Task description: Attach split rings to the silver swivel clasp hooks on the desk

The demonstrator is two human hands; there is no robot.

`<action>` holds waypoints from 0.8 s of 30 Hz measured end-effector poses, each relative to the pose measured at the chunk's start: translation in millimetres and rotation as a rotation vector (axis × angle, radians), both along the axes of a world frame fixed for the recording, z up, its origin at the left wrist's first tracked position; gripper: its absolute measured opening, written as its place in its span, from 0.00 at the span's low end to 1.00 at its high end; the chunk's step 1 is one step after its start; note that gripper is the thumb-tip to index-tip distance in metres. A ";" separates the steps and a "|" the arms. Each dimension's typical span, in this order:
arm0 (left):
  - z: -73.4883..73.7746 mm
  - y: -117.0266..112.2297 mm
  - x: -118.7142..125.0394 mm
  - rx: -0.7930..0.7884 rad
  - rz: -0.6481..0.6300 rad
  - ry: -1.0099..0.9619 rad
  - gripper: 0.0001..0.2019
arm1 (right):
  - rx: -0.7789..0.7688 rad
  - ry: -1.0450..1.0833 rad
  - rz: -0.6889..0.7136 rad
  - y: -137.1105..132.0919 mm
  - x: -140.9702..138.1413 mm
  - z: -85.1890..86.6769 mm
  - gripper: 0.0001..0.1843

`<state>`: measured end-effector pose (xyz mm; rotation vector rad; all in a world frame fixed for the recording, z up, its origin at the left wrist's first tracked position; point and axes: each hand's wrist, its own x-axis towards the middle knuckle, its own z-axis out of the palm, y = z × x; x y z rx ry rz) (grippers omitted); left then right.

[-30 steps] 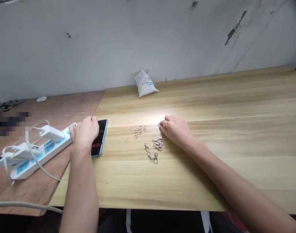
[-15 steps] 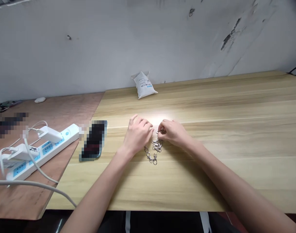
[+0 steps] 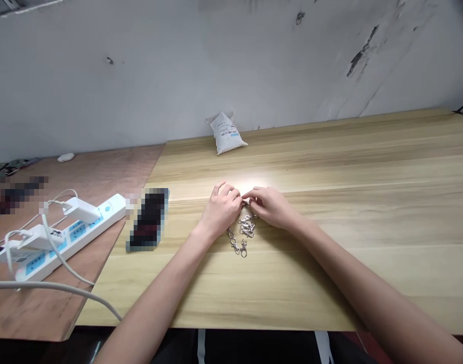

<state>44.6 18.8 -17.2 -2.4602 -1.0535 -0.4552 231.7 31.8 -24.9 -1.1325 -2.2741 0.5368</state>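
My left hand [image 3: 223, 208] and my right hand [image 3: 270, 207] meet fingertip to fingertip above the wooden table. Between their pinched fingers is a small silver swivel clasp [image 3: 246, 203], partly hidden; both hands appear to grip it. Just below lies a small heap of loose swivel clasps [image 3: 247, 227]. Nearer to me, a curved row of silver clasps [image 3: 233, 241] comes out from under my left hand, with one more clasp [image 3: 243, 249] at its near end. Whether the clasps in this row are linked, I cannot make out.
A white plastic packet [image 3: 227, 134] with a label stands near the wall. Left of my hands lies a blurred phone [image 3: 148, 220]. On the brown board farther left is a white power strip [image 3: 113, 205] with plugged-in chargers, and a grey cable [image 3: 64, 289] crosses onto the table edge.
My right hand has moved its clasp slightly left and up, away from the heap. My left hand has shifted right, its fingers closing in, so the fingertips of both hands now meet.
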 end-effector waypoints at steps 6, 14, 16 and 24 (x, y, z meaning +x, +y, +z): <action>-2.9 2.0 -1.2 0.003 0.041 -0.008 0.10 | -0.072 0.095 0.014 0.2 2.7 3.4 0.14; 7.4 -6.9 -7.0 -0.248 0.049 -0.360 0.04 | -0.075 0.204 0.009 -1.4 2.7 5.0 0.09; 9.5 -9.3 -9.2 -0.289 0.047 -0.414 0.03 | -0.111 0.275 0.020 -3.6 1.9 7.9 0.11; 12.9 -13.6 -13.1 -0.364 0.065 -0.473 0.03 | -0.227 0.392 0.046 -9.8 0.4 13.9 0.15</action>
